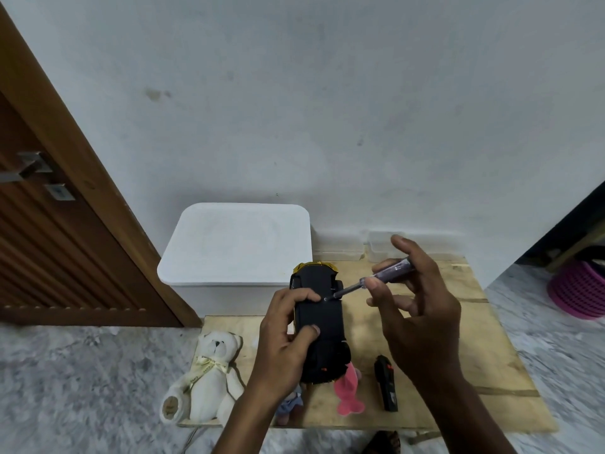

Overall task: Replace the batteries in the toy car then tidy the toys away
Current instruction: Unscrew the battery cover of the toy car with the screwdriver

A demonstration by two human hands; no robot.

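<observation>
Black toy car (322, 317) lies between left fingers (306, 294); right fingers (375, 285) pinch screwdriver (396, 267).

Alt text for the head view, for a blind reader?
The left-hand grip holds an upturned black and gold toy car over a plywood board while the right-hand grip pinches a purple-handled screwdriver, tip at the car's underside. A white plush teddy bear, pink plush toy and black remote control lie on the board.
</observation>
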